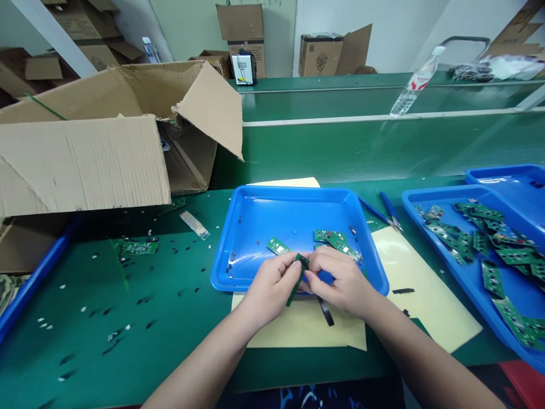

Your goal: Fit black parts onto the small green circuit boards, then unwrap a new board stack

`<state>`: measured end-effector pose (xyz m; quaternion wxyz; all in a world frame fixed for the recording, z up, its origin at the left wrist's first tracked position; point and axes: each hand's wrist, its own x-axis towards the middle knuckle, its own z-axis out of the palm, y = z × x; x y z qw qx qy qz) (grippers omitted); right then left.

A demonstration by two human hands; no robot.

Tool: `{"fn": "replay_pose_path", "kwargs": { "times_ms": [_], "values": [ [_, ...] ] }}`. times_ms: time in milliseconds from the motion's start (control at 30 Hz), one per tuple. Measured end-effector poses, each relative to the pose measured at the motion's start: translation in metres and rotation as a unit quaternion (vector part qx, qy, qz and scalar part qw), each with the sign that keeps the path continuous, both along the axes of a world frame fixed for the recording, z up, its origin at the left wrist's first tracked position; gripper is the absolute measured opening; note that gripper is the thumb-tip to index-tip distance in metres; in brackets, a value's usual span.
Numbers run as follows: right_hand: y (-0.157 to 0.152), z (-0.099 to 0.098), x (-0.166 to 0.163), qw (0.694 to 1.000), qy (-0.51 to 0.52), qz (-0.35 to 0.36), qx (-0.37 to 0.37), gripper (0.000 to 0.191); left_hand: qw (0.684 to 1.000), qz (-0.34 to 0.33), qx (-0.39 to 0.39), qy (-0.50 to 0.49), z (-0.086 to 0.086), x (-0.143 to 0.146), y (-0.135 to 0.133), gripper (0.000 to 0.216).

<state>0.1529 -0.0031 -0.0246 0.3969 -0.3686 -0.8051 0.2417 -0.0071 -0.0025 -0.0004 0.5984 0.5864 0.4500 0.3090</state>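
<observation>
Over the front rim of a blue tray (pixel 289 213), my left hand (pixel 272 287) pinches a small green circuit board (pixel 295 287) between thumb and fingers. My right hand (pixel 343 278) is closed at the board's upper end, its thumb and fingertips pressed together. A black strip (pixel 326 311) hangs below the right hand and seems to be gripped in it; its upper end is hidden by the fingers. Inside the tray lie another circuit board (pixel 278 245) and several more boards (pixel 342 245) behind my right hand, with small dark bits scattered around.
Blue-handled pliers (pixel 385 213) lie right of the tray, by yellow paper (pixel 419 278). Another blue tray (pixel 451 284) holds many circuit boards. A large cardboard box (pixel 85 162) stands at left. A water bottle (pixel 417 85) leans on the back ledge. Small scraps litter the green table (pixel 170 341).
</observation>
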Motion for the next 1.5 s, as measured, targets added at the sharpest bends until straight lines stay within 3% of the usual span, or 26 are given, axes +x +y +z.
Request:
{"fn": "replay_pose_path", "kwargs": {
  "times_ms": [100,233,333,433,567,700,867,1033,1300,1367,1433,1500],
  "values": [
    [0.000,0.002,0.001,1.000,-0.016,-0.014,-0.022,0.021,1.000,0.012,-0.010,0.022,0.002,0.001,0.000,0.024],
    [0.002,0.005,0.007,0.989,-0.039,-0.068,-0.129,0.020,0.998,0.007,-0.051,-0.025,0.004,0.000,-0.001,0.025],
    [0.004,0.006,0.009,0.977,0.000,-0.090,-0.195,0.014,0.997,0.018,-0.050,-0.056,0.004,-0.001,-0.001,0.028],
    [0.003,0.004,0.007,0.971,0.072,-0.088,-0.211,0.008,0.995,0.032,-0.053,-0.073,0.002,-0.001,-0.001,0.031],
    [0.000,-0.001,0.003,0.965,0.133,-0.073,-0.212,0.018,0.995,0.039,-0.046,-0.075,0.001,-0.002,0.000,0.033],
    [0.001,-0.003,0.006,0.969,0.125,-0.122,-0.177,0.043,0.996,0.049,-0.040,-0.066,0.002,-0.002,0.001,0.034],
    [0.005,0.001,0.010,0.991,0.060,-0.099,-0.060,0.006,0.996,0.040,-0.045,-0.065,0.006,-0.003,0.001,0.035],
    [0.007,0.005,0.013,0.988,0.048,-0.144,-0.032,0.009,0.998,0.037,-0.036,-0.047,0.007,-0.006,0.002,0.036],
    [0.003,0.002,0.009,0.986,0.037,-0.142,0.074,0.010,0.987,-0.128,-0.004,0.099,0.008,-0.007,0.002,0.038],
    [0.002,0.000,0.009,0.982,0.058,-0.152,0.092,0.022,0.990,-0.108,0.023,0.091,0.010,-0.010,0.002,0.039],
    [0.003,-0.001,0.011,0.975,0.093,-0.179,0.093,0.052,0.993,-0.049,0.075,0.082,0.010,-0.015,0.003,0.038],
    [0.006,-0.001,0.015,0.968,0.124,-0.202,0.083,0.071,0.984,0.009,0.149,0.097,0.010,-0.018,0.004,0.038]
  ]
}}
